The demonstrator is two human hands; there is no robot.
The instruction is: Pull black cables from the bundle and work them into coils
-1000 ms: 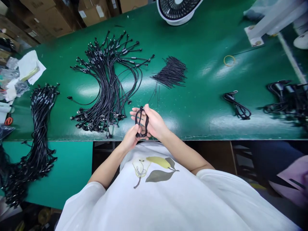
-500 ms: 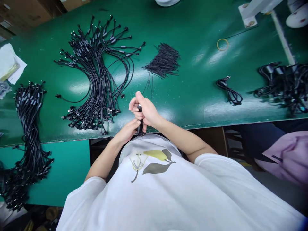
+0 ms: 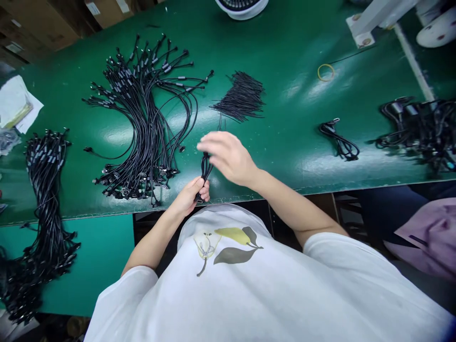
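Note:
My left hand is closed around a folded black cable at the front edge of the table. The cable's loops stick up out of the fist, and a connector end shows below it. Just above and to the right is my right hand, slightly blurred, its fingers stretched out over the top of the loops. I see nothing held in it. Beyond the right hand lies a pile of thin black ties, with a few loose ones trailing toward the fingers. A large spread of loose cables lies to the left.
Another cable bundle hangs over the table edge at far left. One coiled cable and a heap of coiled cables lie at right. A yellow rubber band, a white metal bracket and a white round container are farther back.
My right hand has come off the cable and moved to the right, its fingers straightening. The cable's loops now show above my left hand, which keeps its hold.

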